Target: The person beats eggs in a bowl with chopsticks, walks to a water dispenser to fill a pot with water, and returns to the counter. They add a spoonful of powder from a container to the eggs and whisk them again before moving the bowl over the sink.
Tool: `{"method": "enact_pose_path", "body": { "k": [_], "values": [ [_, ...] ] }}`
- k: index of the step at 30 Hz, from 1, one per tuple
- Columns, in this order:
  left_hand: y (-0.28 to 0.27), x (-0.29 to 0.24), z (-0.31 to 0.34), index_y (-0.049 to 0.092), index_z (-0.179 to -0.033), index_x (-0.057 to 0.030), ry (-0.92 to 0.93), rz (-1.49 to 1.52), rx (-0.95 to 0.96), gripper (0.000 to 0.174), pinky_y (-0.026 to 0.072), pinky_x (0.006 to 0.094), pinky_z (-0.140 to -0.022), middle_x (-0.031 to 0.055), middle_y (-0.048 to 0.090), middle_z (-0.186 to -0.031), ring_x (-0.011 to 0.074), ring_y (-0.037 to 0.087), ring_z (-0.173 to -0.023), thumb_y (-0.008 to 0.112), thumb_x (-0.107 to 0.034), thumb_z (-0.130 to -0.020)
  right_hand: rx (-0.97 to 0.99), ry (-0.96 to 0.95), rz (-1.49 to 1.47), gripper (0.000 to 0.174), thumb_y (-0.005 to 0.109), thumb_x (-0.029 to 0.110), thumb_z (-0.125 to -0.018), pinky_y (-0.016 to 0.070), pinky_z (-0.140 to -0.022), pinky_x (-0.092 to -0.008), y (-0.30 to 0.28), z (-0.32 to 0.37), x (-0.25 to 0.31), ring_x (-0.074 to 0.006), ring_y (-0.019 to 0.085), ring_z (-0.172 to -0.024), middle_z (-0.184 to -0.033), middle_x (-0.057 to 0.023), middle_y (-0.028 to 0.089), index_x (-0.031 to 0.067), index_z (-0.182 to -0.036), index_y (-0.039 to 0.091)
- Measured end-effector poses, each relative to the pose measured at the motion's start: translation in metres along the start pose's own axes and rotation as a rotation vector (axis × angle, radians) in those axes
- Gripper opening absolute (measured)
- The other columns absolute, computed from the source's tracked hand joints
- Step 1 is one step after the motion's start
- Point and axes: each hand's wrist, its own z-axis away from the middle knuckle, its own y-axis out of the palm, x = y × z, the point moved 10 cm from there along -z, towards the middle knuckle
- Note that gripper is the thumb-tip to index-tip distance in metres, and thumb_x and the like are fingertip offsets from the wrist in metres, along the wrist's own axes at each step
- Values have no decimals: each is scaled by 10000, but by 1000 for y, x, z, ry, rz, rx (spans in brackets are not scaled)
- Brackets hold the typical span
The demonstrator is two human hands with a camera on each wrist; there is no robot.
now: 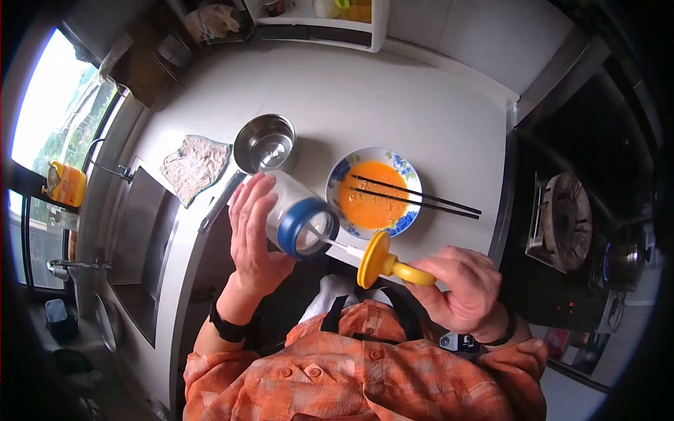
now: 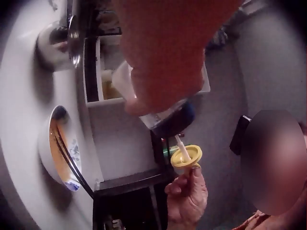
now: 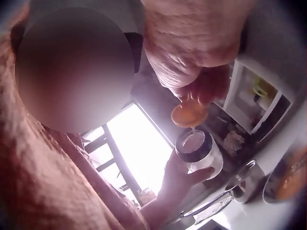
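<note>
My left hand [image 1: 254,242] grips a clear jar [image 1: 286,193] with a blue collar, tilted so its mouth faces right. Something white shows inside. Between its thumb and fingers, my right hand [image 1: 460,289] pinches the ring handle of a yellow lid [image 1: 374,261]. From the lid's underside a thin white spoon stem [image 1: 338,245] reaches into the jar's mouth, its far end inside. In the left wrist view, the lid [image 2: 188,157] is apart from the jar. Beyond the hands stands a blue-flowered bowl [image 1: 405,165] of orange beaten egg [image 1: 365,203], with two dark chopsticks [image 1: 449,203] across it.
A steel saucepan [image 1: 246,140] stands left of the bowl, its handle [image 1: 219,203] pointing toward the sink [image 1: 151,281]. Beside it lies a crumpled cloth [image 1: 196,168]. To the right is a gas burner [image 1: 567,221]; a white shelf [image 1: 379,28] stands at the back.
</note>
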Motion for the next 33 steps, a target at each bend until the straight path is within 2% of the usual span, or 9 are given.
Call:
{"method": "enact_pose_path", "body": {
  "k": [10,16,18,19,20,22,24,27,33],
  "values": [
    [13,-4,6,443,-1148,-28,-19,16,38,630,300,483,-991,190,489,-1217,356,447,-1171,757,-87,-604,34,7,49,184,687,89,-744,452,-485,-272,26,3,-12,-182,576,-557,-701,-60,572,9,-872,583],
    [28,-4,16,450,-1126,-27,-51,20,133,614,287,490,-995,177,479,-1226,347,438,-1175,749,-84,-593,106,120,5,159,675,92,-762,451,-478,-271,38,8,-27,-169,582,-553,-701,-74,590,8,-867,590],
    [30,-4,18,446,-1129,-26,-57,25,145,622,287,491,-993,177,479,-1222,347,437,-1173,752,-91,-591,75,327,-267,132,655,100,-789,441,-461,-261,43,16,-50,-126,565,-517,-651,-81,589,-9,-837,597],
    [32,-3,20,442,-1134,-28,-65,29,159,633,288,491,-992,178,476,-1224,347,434,-1175,754,-93,-587,103,510,-392,145,614,123,-835,428,-445,-221,51,25,-66,-77,533,-485,-605,-55,582,-18,-805,597],
    [33,-3,21,438,-1138,-29,-72,33,172,643,289,491,-991,178,474,-1225,347,432,-1177,757,-95,-583,104,511,-391,145,614,123,-835,428,-445,-221,51,26,-68,-77,533,-485,-605,-55,582,-18,-805,597],
    [36,-2,23,432,-1146,-29,-82,26,188,658,288,490,-992,177,472,-1226,345,429,-1179,756,-90,-576,109,841,-755,174,582,153,-864,420,-443,-180,67,44,-93,-58,520,-477,-608,-22,579,-11,-805,596],
    [37,1,26,423,-1170,-40,-105,8,203,700,356,456,-962,180,488,-1210,359,453,-1155,788,-88,-574,114,874,-818,195,561,169,-880,419,-442,-158,71,50,-105,-47,512,-471,-607,-6,567,-5,-798,595],
    [39,10,34,428,-1153,-40,-190,48,204,719,305,474,-987,169,477,-1217,346,437,-1164,766,-53,-518,35,1058,-1069,194,564,163,-874,442,-416,-179,79,67,-122,-62,508,-437,-578,-19,550,-8,-782,582],
    [38,29,50,417,-1173,-44,-287,16,207,763,334,443,-974,158,483,-1207,347,440,-1156,759,-28,-491,-15,1132,-1112,187,562,175,-874,448,-400,-192,70,82,-139,-86,515,-420,-569,-29,550,7,-791,564]
  ]
}}
